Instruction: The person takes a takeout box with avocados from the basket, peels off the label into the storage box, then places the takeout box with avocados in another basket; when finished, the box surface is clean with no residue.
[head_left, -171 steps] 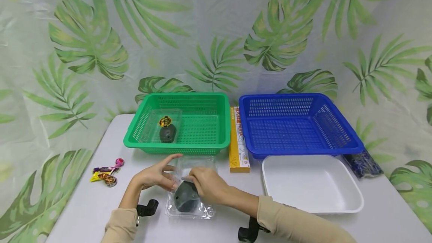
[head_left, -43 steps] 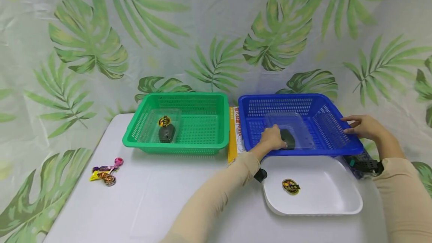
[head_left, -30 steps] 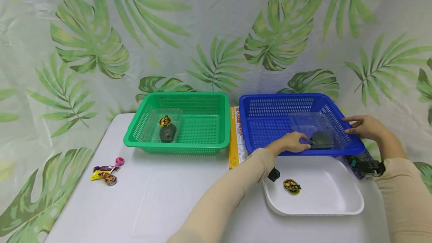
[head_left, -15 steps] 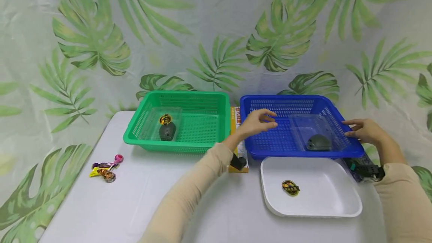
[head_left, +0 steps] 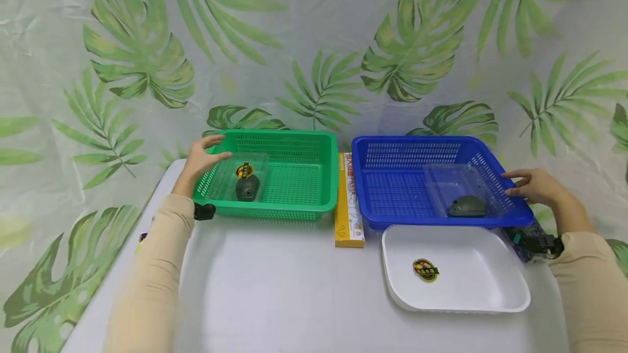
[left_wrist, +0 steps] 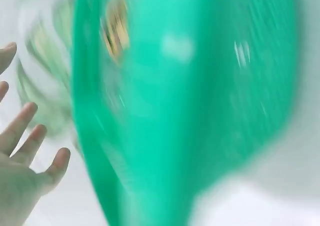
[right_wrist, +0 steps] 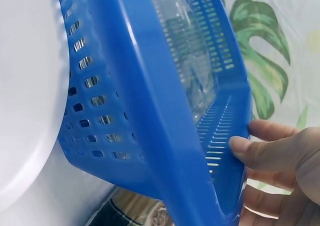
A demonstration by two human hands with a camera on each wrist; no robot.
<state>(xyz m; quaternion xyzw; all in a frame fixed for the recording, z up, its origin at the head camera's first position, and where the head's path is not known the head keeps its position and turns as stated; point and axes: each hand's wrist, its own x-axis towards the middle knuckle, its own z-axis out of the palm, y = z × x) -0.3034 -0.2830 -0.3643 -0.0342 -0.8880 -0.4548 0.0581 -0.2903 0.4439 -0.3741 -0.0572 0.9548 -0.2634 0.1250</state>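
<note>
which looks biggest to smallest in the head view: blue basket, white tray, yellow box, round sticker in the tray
1. blue basket
2. white tray, close behind the basket, and nearer the camera, so that gap is unsure
3. yellow box
4. round sticker, plainly the smallest

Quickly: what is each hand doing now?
Left hand: open, at the green basket rim.
Right hand: holds the blue basket rim.

My left hand (head_left: 202, 154) is stretched out toward the far left of the table, fingers loose and spread, gripping nothing. My right hand (head_left: 532, 185) sits near the right edge, thumb and fingers curled. Both arms in beige sleeves, wrist straps on.
</note>
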